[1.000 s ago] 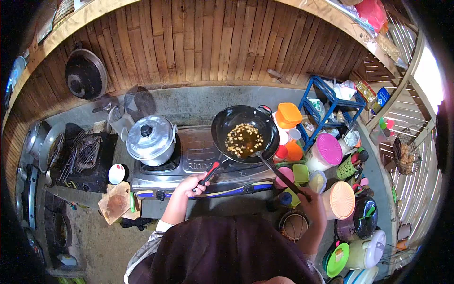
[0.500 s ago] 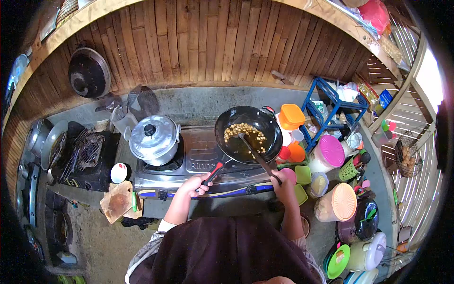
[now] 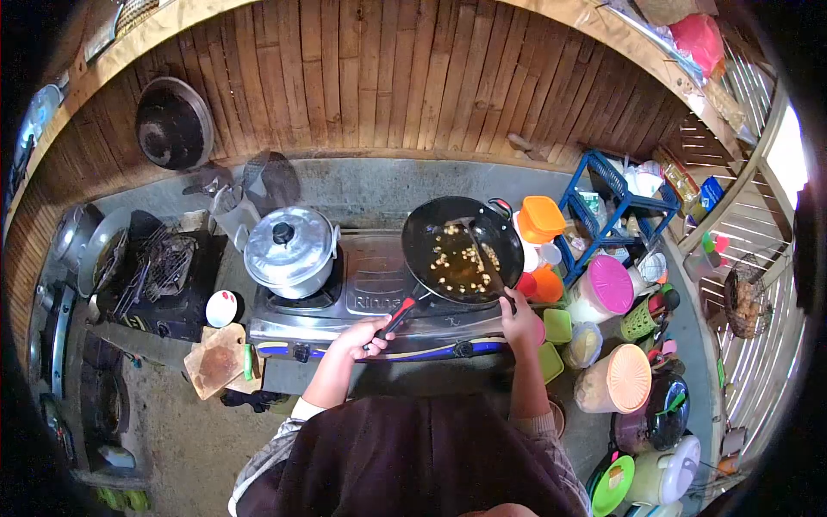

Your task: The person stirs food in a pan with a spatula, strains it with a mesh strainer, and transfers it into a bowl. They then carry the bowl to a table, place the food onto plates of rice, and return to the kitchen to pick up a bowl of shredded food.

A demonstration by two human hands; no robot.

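Black wok, count one, over the right-hand burner of the gas stove. My left fingers are wrapped tight round its red-and-black handle; my right fingers are closed round one dark-handled spatula, blade down among small pale-gold pieces in brownish liquid. Pieces scattered, too small to count.

Crowding on the right: one orange tub just beside the wok's rim, two green containers near my right wrist. Further out: one magenta-lidded tub, one peach-lidded canister, one green utensil basket, one blue rack. Left burner: one lidded aluminium pot, apart from the wok. Left of the stove, on the grey desk: one white cup with red marks, and a wooden chopping board with one green-handled knife along its edge. One blackened pan hangs on the wooden wall.

Writing: stove top reads "Rinna", ending unclear near the wok's handle. Packets by the rack carry print, unreadable.
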